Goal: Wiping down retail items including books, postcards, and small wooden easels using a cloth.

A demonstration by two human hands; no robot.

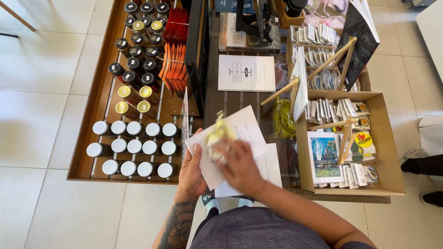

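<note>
Head view, looking down over a display table (217, 103). Left hand (191, 173) at about 7 o'clock from table centre: fingers curled under a white card (247, 129), thumb flat on its top face, so the card is pinched and held tilted above the table edge. Right hand (237, 166) just beside it at 5 o'clock, fingers closed around a yellowish cloth (217, 134) and pressed onto the card; hand blurred, exact finger spread hard to tell. A second white sheet (270, 166) lies under the card at 5 o'clock. At 9 o'clock, a wooden tray (94, 106) with white-lidded jars (134, 146) in rows; further up, gold-lidded jars (131, 99), then black-capped bottles (136, 50) at 11 o'clock, with orange packets (174, 60) beside them. At 3 o'clock, a cardboard box (387, 147) holding small prints and stickers, with a wooden easel (346, 138). At 12 o'clock, a white booklet (247, 73); at 1 o'clock, a dark book (357, 37) on a stand.
</note>
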